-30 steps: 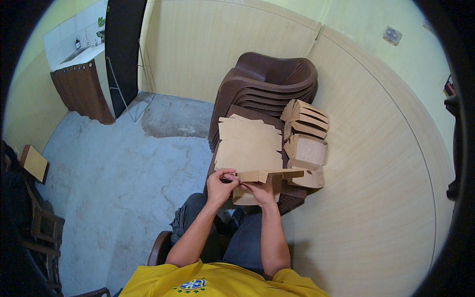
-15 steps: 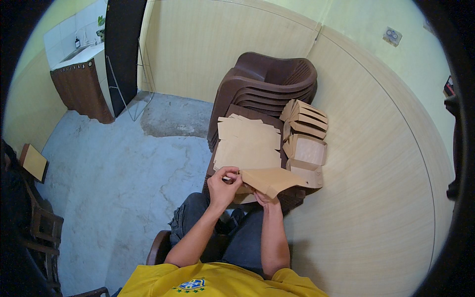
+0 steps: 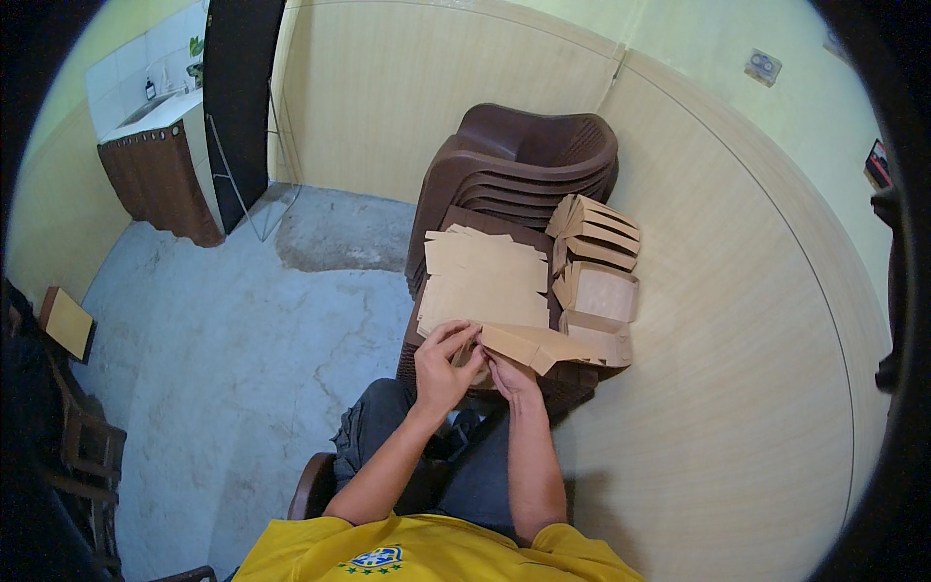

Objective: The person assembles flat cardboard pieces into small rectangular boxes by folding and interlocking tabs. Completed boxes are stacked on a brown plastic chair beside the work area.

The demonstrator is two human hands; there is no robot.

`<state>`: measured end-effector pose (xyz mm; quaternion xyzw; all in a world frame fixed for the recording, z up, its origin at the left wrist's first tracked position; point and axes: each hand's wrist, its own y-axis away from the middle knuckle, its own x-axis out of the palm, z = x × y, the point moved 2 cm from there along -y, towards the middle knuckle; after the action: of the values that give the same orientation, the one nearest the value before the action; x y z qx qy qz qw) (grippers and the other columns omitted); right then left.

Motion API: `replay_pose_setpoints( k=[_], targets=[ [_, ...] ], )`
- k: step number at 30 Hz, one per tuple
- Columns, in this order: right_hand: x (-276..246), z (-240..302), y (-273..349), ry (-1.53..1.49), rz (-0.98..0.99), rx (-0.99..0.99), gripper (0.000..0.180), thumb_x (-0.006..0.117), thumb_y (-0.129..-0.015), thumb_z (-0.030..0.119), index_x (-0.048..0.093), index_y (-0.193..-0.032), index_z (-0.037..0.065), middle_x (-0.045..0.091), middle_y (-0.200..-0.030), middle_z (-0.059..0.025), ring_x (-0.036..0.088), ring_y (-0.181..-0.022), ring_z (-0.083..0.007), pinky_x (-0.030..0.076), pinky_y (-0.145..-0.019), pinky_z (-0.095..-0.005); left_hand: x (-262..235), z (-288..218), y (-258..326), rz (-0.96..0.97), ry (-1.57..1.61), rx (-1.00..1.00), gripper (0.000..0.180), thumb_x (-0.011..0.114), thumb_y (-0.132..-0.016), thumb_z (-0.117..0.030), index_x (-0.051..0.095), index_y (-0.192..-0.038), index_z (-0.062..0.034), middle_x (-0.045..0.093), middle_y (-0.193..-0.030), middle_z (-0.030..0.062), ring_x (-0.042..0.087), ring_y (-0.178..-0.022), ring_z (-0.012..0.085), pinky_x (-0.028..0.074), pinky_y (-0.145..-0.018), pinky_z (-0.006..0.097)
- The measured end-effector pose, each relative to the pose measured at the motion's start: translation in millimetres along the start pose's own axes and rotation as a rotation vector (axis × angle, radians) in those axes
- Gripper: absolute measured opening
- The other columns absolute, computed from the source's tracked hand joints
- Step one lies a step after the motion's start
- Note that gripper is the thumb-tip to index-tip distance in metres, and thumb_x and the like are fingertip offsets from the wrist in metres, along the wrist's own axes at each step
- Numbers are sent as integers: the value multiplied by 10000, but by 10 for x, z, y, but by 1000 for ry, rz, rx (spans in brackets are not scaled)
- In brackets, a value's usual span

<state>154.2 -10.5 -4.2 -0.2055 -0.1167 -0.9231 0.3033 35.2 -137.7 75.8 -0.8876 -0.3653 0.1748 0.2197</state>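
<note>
Both hands hold a brown cardboard box blank [image 3: 538, 346] over the front of a stack of brown plastic chairs [image 3: 529, 170]. My left hand [image 3: 444, 361] pinches its left edge, fingers curled on the flap. My right hand [image 3: 509, 373] grips it from below, partly hidden by the cardboard. Behind it a pile of flat cardboard blanks [image 3: 485, 276] lies on the chair seat. To the right stand several folded cardboard boxes [image 3: 593, 262], open sides showing.
A pale panelled wall [image 3: 737, 339] curves close on the right. Grey concrete floor [image 3: 242, 349] spreads to the left. A counter with a brown curtain [image 3: 160, 175] stands far left, beside a dark doorway [image 3: 238, 87]. Wooden furniture [image 3: 73, 427] sits at the left edge.
The blank in my hands has been turned and folded, and now points to the right. My left hand has shifted from its top edge to its left flap.
</note>
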Motion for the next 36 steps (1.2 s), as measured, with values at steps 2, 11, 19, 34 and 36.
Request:
replay_pose_setpoints(
  k=[2, 11, 19, 34, 36],
  targets=[
    [-73, -142, -66, -6, -21, -121, 270, 777, -997, 106, 710, -1257, 69, 721, -1186, -60, 684, -1109, -198, 566, -971, -340, 45, 92, 12, -7, 18, -42, 353, 792, -879, -40, 776, -1226, 19, 765, -1250, 211, 760, -1150, 301, 590, -997, 379],
    [265, 240, -6, 895, -327, -65, 224, 838, -908, 220, 792, -928, 2, 749, -770, -73, 728, -698, -172, 572, -620, -333, 67, 501, -82, 50, -141, -296, 345, 782, -888, -159, 784, -1209, -31, 806, -1055, 182, 804, -928, 317, 619, -866, 414],
    [83, 977, 509, 1652, -706, -239, 309, 818, -867, 310, 707, -948, 34, 770, -935, -161, 746, -905, -377, 587, -799, -496, 4, 995, -184, 231, -210, -377, 342, 745, -894, -183, 778, -1207, -48, 809, -1011, 154, 795, -880, 312, 617, -818, 421],
    [-414, 316, 100, 977, -373, -128, 513, 780, -847, 83, 667, -1329, -52, 739, -905, -117, 722, -812, -230, 593, -775, -371, 185, 1202, -20, 23, 196, -534, 460, 724, -1020, -279, 658, -1343, 42, 764, -1215, 185, 722, -1125, 262, 537, -985, 395],
    [-376, 338, 120, 1011, -392, -199, 509, 779, -842, 71, 671, -1324, -52, 726, -916, -115, 710, -818, -218, 590, -780, -359, 204, 1195, -11, -25, 301, -603, 448, 716, -1027, -267, 660, -1331, 58, 763, -1210, 171, 719, -1093, 256, 541, -962, 391]
  ],
)
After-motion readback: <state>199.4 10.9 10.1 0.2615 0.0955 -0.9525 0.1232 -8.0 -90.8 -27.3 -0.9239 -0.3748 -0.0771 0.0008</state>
